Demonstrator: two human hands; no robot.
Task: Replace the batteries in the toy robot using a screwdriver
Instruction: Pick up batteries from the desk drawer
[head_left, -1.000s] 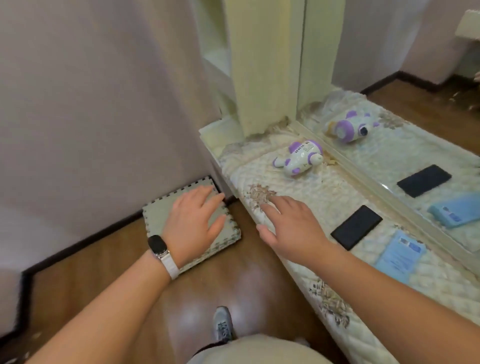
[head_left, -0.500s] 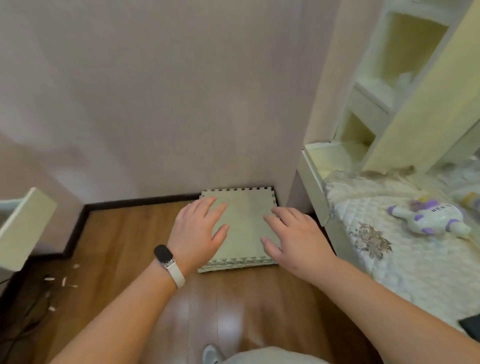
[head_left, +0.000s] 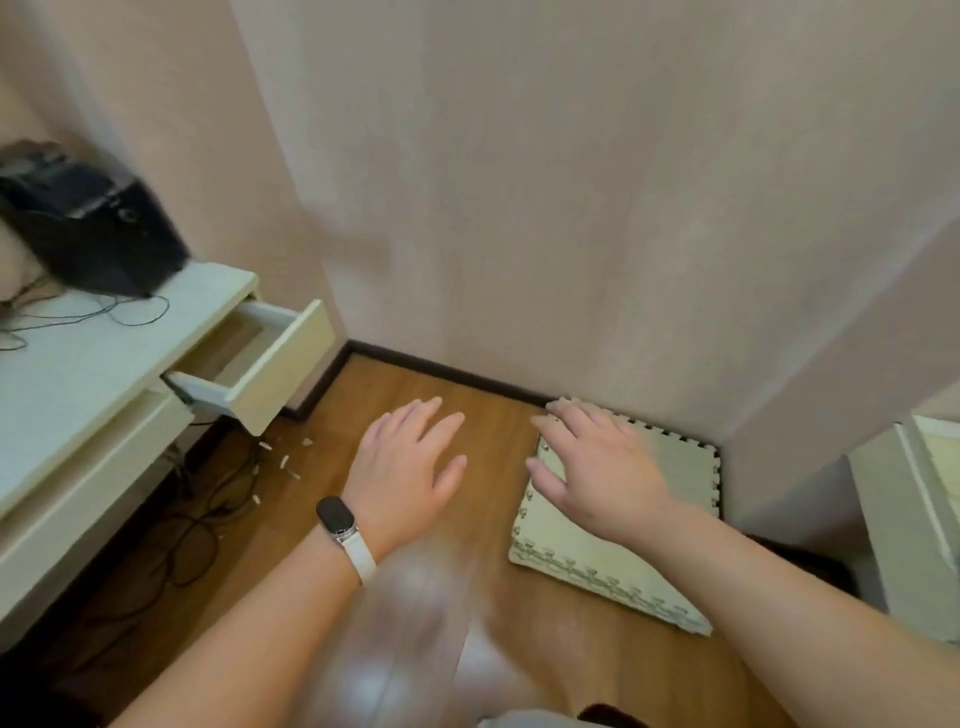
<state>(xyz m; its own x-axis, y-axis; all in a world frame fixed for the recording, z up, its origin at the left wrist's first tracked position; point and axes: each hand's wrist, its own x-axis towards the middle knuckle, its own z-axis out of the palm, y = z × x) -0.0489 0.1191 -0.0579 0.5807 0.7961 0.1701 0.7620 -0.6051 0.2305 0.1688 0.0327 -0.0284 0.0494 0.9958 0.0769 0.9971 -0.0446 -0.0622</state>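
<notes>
Toy robot: outside my view; I cannot tell where it lies. My left hand (head_left: 410, 470), fingers spread and holding nothing, is above the wooden floor (head_left: 291, 545). My right hand (head_left: 597, 467), likewise spread and empty, is above the foam mat (head_left: 613, 566). A drawer (head_left: 275, 364) stands open at left.

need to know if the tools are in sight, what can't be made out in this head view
Head view:
Toy robot, screwdriver: outside the frame.
Open drawer: its front panel hides part of the inside.
Black device on the desk: motion-blurred, cut by the left edge.
White bits on the floor: too small to identify.
Floor at bottom centre: covered by a blurred smear.
</notes>
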